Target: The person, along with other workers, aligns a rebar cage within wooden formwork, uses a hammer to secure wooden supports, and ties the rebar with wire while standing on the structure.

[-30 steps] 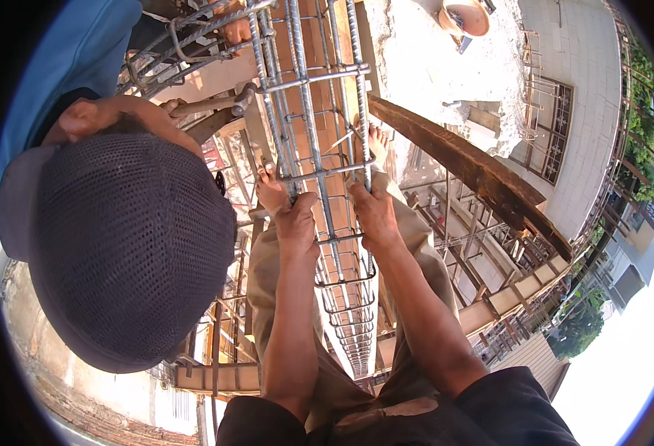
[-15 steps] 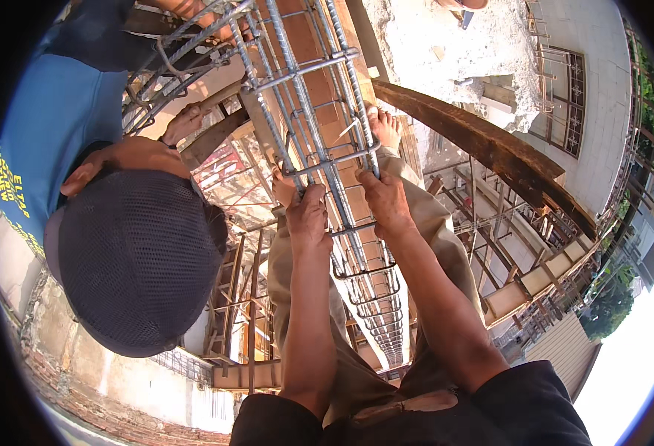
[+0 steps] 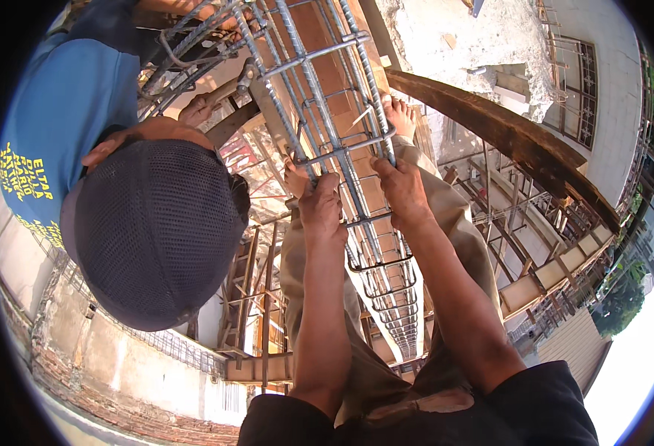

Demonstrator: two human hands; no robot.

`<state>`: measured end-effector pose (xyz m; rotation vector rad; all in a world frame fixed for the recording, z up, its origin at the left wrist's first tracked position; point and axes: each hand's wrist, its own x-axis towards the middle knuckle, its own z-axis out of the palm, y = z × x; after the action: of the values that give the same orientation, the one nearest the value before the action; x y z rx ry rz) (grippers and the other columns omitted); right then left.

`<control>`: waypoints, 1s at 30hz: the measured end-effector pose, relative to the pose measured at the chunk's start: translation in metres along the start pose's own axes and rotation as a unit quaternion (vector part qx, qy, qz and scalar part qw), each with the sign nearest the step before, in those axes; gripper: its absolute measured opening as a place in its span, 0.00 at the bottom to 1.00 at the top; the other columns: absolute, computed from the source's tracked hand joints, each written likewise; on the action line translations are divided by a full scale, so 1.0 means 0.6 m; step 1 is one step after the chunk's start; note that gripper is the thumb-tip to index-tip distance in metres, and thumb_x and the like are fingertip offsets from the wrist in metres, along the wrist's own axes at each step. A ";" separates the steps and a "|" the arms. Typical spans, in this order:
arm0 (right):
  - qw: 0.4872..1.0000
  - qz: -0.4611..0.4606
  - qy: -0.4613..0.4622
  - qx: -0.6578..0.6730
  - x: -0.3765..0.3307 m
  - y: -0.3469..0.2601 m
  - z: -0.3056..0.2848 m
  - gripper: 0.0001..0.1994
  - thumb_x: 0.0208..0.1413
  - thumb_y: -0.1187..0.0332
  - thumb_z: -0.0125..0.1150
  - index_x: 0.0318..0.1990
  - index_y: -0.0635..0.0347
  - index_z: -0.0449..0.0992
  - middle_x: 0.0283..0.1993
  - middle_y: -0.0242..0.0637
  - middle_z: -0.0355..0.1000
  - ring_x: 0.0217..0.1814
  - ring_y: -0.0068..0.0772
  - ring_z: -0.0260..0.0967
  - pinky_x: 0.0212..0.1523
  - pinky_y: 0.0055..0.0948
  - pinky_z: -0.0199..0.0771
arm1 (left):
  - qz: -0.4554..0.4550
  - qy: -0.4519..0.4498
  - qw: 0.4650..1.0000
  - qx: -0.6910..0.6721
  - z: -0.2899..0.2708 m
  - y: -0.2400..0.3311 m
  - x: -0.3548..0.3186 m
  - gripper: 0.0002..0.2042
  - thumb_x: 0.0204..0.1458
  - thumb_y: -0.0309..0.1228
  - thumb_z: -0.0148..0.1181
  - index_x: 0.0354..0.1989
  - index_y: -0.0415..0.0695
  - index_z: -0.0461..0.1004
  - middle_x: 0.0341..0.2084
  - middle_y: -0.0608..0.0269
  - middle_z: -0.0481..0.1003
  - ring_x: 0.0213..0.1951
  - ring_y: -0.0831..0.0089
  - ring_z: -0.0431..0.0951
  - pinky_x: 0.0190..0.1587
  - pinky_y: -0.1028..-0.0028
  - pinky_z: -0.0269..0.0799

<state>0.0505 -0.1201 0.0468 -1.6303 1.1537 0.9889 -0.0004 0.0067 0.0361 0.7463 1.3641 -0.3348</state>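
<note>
From the head camera, the left hand (image 3: 321,207) was clenched around a long bar of the rebar cage (image 3: 327,97), and the right hand (image 3: 401,189) gripped the neighbouring bar just beside it. The cage ran from top centre down between the person's knees. A co-worker's dark mesh cap (image 3: 156,230) sat near, left, above a blue shirt (image 3: 66,111).

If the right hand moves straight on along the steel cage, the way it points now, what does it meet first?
Probably the square tie bar crossing the rebar cage just beyond the right hand. Past that sits a bare foot, though depth is hard to judge in this view.
</note>
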 end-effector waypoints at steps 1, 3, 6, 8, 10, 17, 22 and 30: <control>1.000 -0.007 -0.002 -0.001 0.000 0.000 0.001 0.22 0.53 0.55 0.60 0.40 0.71 0.76 0.31 0.43 0.70 0.36 0.35 0.64 0.41 0.38 0.67 | -0.004 0.005 1.000 0.001 0.002 0.004 -0.002 0.07 0.52 0.30 0.60 0.36 0.45 0.70 0.22 0.75 0.63 0.20 0.87 0.58 0.20 0.82 0.51; 1.000 -0.010 0.001 -0.001 0.004 0.002 0.001 0.22 0.53 0.55 0.60 0.40 0.71 0.76 0.31 0.42 0.70 0.36 0.35 0.64 0.41 0.38 0.66 | 0.003 0.012 1.000 0.008 0.000 0.000 0.008 0.07 0.52 0.30 0.60 0.36 0.45 0.69 0.21 0.75 0.63 0.20 0.86 0.58 0.20 0.82 0.51; 1.000 -0.011 0.005 0.001 0.004 0.002 0.001 0.21 0.53 0.55 0.60 0.39 0.70 0.76 0.30 0.41 0.69 0.36 0.34 0.63 0.41 0.38 0.66 | -0.012 0.013 1.000 0.011 0.000 0.000 0.007 0.07 0.52 0.30 0.60 0.36 0.46 0.69 0.21 0.75 0.63 0.20 0.86 0.58 0.20 0.82 0.51; 1.000 -0.011 0.002 0.004 0.002 0.000 0.004 0.21 0.53 0.56 0.60 0.38 0.70 0.76 0.30 0.41 0.69 0.35 0.34 0.63 0.41 0.38 0.66 | 0.002 0.012 1.000 0.027 -0.008 -0.010 0.014 0.06 0.53 0.29 0.60 0.35 0.45 0.69 0.20 0.75 0.62 0.19 0.86 0.58 0.20 0.82 0.50; 1.000 -0.022 0.002 0.005 0.000 -0.001 0.003 0.19 0.53 0.56 0.59 0.37 0.70 0.75 0.29 0.39 0.68 0.34 0.32 0.61 0.39 0.37 0.65 | 0.004 0.010 0.999 0.030 -0.011 -0.010 0.019 0.06 0.53 0.29 0.60 0.35 0.45 0.69 0.20 0.75 0.62 0.19 0.86 0.58 0.20 0.82 0.50; 0.999 -0.017 -0.011 0.043 0.002 0.003 0.001 0.18 0.53 0.58 0.59 0.35 0.69 0.74 0.26 0.35 0.64 0.31 0.28 0.57 0.35 0.34 0.62 | 0.014 0.013 1.000 0.000 0.004 -0.003 0.005 0.05 0.54 0.28 0.59 0.34 0.45 0.69 0.20 0.76 0.62 0.19 0.87 0.57 0.19 0.82 0.50; 0.999 -0.013 0.006 0.037 0.005 0.007 0.005 0.18 0.52 0.58 0.58 0.36 0.69 0.75 0.26 0.37 0.66 0.31 0.31 0.59 0.35 0.37 0.64 | 0.016 0.017 1.000 0.004 0.005 -0.004 0.005 0.04 0.54 0.27 0.59 0.35 0.44 0.70 0.20 0.76 0.62 0.19 0.87 0.58 0.19 0.83 0.50; 0.999 -0.032 0.003 0.014 0.010 0.005 0.004 0.20 0.52 0.58 0.58 0.36 0.73 0.75 0.27 0.44 0.67 0.31 0.34 0.61 0.36 0.38 0.66 | 0.027 -0.006 1.000 0.003 -0.016 -0.018 0.027 0.04 0.53 0.25 0.58 0.36 0.42 0.71 0.19 0.75 0.63 0.18 0.86 0.58 0.19 0.82 0.51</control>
<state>0.0487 -0.1201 0.0401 -1.6402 1.1076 0.9235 -0.0111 0.0081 0.0174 0.7835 1.3295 -0.3000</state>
